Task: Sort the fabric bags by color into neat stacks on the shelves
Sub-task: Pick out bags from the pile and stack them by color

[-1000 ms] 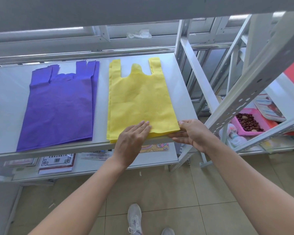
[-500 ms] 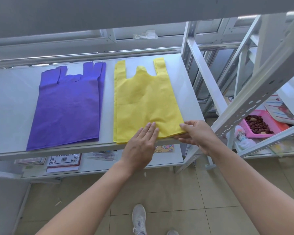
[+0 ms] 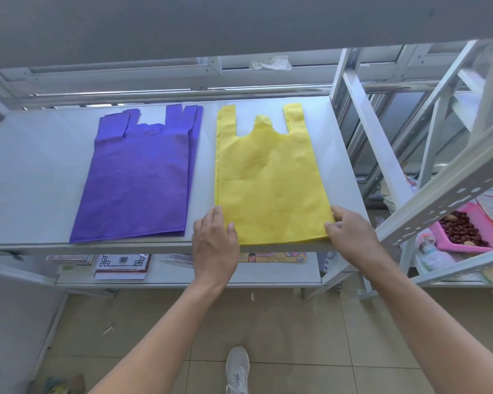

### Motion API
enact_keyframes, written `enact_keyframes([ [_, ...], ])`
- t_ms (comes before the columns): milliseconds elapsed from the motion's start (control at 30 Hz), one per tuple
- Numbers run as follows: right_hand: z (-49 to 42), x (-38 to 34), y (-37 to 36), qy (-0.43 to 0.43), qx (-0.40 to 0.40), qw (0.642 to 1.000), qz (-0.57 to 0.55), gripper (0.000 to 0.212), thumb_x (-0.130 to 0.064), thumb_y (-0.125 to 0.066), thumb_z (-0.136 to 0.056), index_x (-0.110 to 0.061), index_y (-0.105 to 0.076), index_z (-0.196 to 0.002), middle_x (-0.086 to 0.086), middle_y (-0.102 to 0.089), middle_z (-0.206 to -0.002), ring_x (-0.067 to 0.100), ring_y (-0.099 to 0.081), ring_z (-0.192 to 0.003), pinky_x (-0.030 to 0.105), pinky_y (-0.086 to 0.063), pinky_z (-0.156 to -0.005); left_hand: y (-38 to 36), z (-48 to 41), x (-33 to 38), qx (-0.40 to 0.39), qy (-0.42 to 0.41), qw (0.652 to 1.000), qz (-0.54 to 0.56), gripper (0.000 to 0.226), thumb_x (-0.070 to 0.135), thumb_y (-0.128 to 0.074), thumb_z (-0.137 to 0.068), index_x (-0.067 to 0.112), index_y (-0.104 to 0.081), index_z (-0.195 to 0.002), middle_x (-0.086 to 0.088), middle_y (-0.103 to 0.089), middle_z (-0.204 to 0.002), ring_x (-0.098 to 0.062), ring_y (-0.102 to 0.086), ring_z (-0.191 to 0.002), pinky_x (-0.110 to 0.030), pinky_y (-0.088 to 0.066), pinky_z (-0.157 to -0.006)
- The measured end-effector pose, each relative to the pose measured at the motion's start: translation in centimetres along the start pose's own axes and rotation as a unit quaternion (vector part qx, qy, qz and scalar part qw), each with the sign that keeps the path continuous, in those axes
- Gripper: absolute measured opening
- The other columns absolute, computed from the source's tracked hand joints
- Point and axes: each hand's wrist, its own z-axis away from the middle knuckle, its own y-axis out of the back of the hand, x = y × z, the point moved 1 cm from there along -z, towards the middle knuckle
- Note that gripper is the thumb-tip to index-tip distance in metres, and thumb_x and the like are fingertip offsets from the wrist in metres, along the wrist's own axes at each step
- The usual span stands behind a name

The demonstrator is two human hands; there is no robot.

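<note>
While the yellow stack [image 3: 271, 183] was being squared, the left hand [image 3: 215, 240] pressed flat on its near-left corner; the right hand [image 3: 352, 231] pinched its near-right corner. Next, probably: a gentle release.

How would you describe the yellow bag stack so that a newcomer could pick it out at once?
Look at the upper white shelf, where two flat stacks of vest-style bags lie side by side. The yellow stack is the right one, with the left hand and right hand at its near corners; the purple stack beside it lies untouched.
</note>
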Motion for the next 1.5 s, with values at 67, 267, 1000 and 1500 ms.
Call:
enact_keyframes([
  [67,0.1,-0.6,-0.8,0.006,-0.037,0.998,0.041,0.044,-0.018,-0.049,-0.104,-0.011,-0.045,-0.147,0.011,-0.054,-0.126,0.03,-0.053,-0.11,0.037,-0.041,-0.087,-0.1,0.4,0.5,-0.012,0.001,0.999,-0.044,0.055,0.029,-0.047,-0.106,0.004,-0.038,-0.155,-0.01,-0.048,-0.154,-0.031,-0.041,-0.136,-0.045,-0.038,-0.111],
  [267,0.0,-1.1,-1.4,-0.023,-0.051,0.997,0.058,0.034,-0.021,-0.038,-0.107,-0.009,-0.041,-0.139,0.007,-0.039,-0.117,0.025,-0.044,-0.098,0.037,-0.034,-0.081,-0.5,0.2,0.1,-0.004,0.031,0.994,-0.1,0.059,0.038,-0.048,-0.105,0.005,-0.039,-0.153,-0.01,-0.041,-0.152,-0.031,-0.04,-0.132,-0.047,-0.04,-0.102],
  [1000,-0.5,-0.8,-1.2,-0.021,-0.044,0.998,0.039,0.068,-0.025,-0.045,-0.104,-0.028,-0.013,-0.164,0.005,-0.039,-0.127,0.022,-0.042,-0.101,0.035,-0.035,-0.081,0.8,-5.9,-1.1,0.036,0.144,0.982,0.118,0.024,0.033,-0.063,-0.099,0.014,-0.059,-0.084,-0.007,-0.063,-0.097,-0.027,-0.06,-0.09,-0.036,-0.046,-0.075],
  [1500,-0.6,-0.3,-0.6,0.017,-0.031,0.999,0.041,0.053,-0.024,-0.047,-0.106,-0.025,-0.033,-0.158,0.007,-0.052,-0.13,0.025,-0.049,-0.121,0.037,-0.038,-0.095,-0.5,-7.1,-0.8,0.053,0.079,0.992,0.078,0.036,0.031,-0.06,-0.099,0.007,-0.055,-0.126,-0.012,-0.054,-0.121,-0.033,-0.053,-0.112,-0.048,-0.047,-0.096],
])
